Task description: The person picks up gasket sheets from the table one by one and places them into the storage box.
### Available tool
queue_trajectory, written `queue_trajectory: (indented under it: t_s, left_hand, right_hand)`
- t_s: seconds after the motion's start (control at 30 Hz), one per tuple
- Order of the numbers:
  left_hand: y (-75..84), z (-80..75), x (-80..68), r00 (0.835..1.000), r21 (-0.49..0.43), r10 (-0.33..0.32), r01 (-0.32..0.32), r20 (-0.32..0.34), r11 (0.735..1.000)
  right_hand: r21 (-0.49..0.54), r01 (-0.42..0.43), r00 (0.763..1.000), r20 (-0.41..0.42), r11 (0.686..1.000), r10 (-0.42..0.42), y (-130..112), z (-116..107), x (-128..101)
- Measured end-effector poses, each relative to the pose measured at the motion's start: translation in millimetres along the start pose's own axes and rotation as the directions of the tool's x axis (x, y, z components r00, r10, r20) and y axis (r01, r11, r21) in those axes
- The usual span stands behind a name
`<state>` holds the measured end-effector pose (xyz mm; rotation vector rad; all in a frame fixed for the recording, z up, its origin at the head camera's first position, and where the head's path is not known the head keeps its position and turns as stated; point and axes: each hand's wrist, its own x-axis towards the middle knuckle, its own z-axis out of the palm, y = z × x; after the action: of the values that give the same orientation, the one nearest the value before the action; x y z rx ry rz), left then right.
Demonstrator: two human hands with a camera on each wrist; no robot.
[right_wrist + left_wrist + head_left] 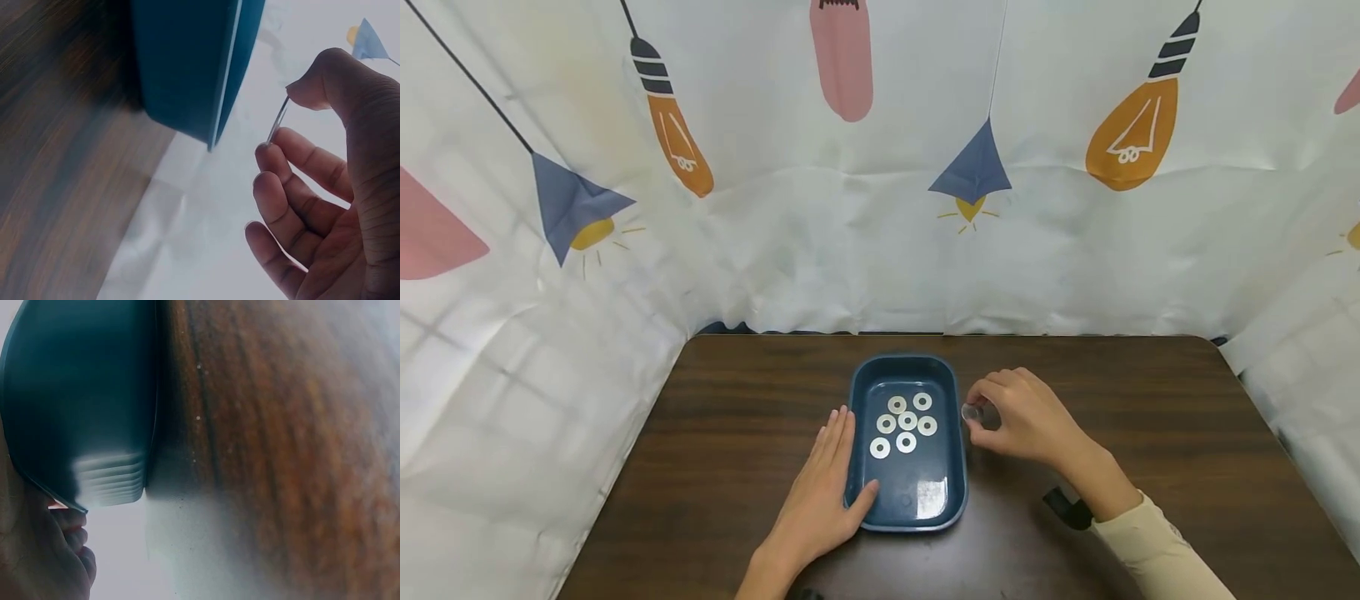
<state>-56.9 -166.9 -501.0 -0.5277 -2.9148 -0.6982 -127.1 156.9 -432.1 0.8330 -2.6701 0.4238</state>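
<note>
In the head view a dark blue rectangular tray lies on the table with several flat metal washers spread over its floor. My left hand rests along the tray's left side, fingers straight and thumb over the near left rim. Just off the right rim, my right hand pinches a single washer by its edges between thumb and fingertips. The right wrist view shows that washer edge-on, beside the tray's wall. In the left wrist view, the left hand's fingers show at the tray's lower edge.
The dark wooden table has rounded far corners. A white curtain printed with lamps and bulbs hangs behind it and along both sides. A black strap shows at the right wrist.
</note>
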Motion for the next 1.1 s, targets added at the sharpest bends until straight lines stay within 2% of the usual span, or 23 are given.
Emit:
queue_trajectory:
  t_s: [0.23, 0.53, 0.73, 0.87, 0.97, 1.1]
  left_hand:
    - [-0.3, -1.8, 3.6, 0.998, -0.001, -0.023, 0.024, 0.051, 1.000]
    - [-2.2, -0.6, 4.5, 0.998, -0.004, -0.024, 0.024, 0.051, 1.000]
    - [-4.7, -3.0, 3.9, 0.999, -0.007, -0.011, 0.011, 0.035, 1.000]
    - [-4.7, -2.9, 4.7, 0.998, 0.001, -0.020, 0.020, 0.064, 1.000]
    - [-2.7, -1.7, 3.8, 0.997, -0.002, -0.026, 0.026, 0.078, 1.000]
    - [-0.6, -0.8, 2.2, 0.998, -0.004, -0.017, 0.018, 0.059, 1.000]
  right_hand:
    - [-0.004, 0.040, 0.999, -0.025, 0.999, -0.040, -5, -1, 5]
    - [-0.009, 0.060, 0.998, -0.025, 0.998, -0.061, -8, -2, 7]
    - [0.003, 0.040, 0.999, 0.002, 0.999, -0.040, -12, -2, 8]
    - [0.007, 0.024, 1.000, 0.007, 1.000, -0.024, -16, -1, 6]
    - [0.016, 0.045, 0.999, -0.005, 0.999, -0.045, -19, -2, 7]
    - [0.040, 0.088, 0.996, 0.004, 0.995, -0.088, -24, -4, 11]
